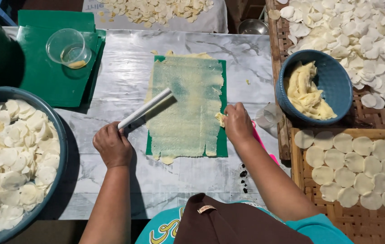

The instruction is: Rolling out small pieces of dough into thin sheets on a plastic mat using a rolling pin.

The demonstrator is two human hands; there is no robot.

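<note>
Left hand [112,145] grips white roller [145,110] angled over dough sheet [186,106].

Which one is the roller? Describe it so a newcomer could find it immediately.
Start at the marbled grey table, then the green mat at its centre, covered with thin yellowish dough. The roller is the white tube lying slanted across the mat's left edge, gripped by the left hand; nothing else nearby is long and white.
</note>
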